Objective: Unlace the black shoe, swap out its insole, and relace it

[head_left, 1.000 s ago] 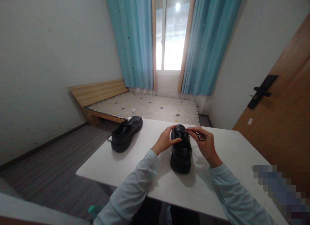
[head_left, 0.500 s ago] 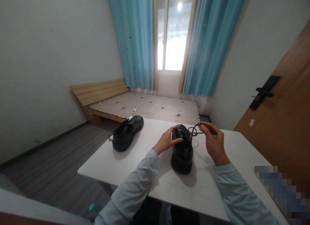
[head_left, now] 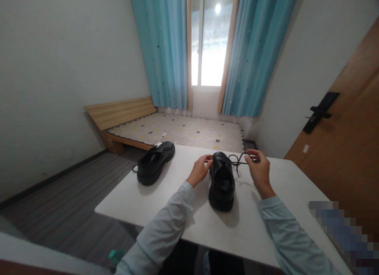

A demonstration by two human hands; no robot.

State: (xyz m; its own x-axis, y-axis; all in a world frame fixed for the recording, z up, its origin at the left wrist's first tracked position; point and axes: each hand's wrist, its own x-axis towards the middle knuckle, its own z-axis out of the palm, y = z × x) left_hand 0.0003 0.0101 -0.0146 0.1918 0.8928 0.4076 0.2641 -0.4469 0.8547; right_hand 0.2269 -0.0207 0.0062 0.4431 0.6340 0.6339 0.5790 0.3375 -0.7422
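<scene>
A black lace-up shoe [head_left: 221, 183] stands on the white table [head_left: 183, 215], toe pointing away from me. My left hand [head_left: 200, 170] rests its fingertips on the shoe's left side near the laces. Out to the right of the shoe, my right hand [head_left: 258, 168] pinches its black shoelace [head_left: 239, 160], which loops loosely between hand and shoe. A second black shoe [head_left: 154, 162] sits apart at the table's far left, with a lace end hanging by its heel.
A low wooden bed frame [head_left: 124, 121] with a patterned mat lies beyond the table under a window with blue curtains [head_left: 166, 49]. A wooden door [head_left: 340, 140] with a black handle stands at the right. Grey floor stretches to the left.
My right hand has drawn the lace out from above the shoe to its right side. My left hand slid from over the laces to the shoe's left edge.
</scene>
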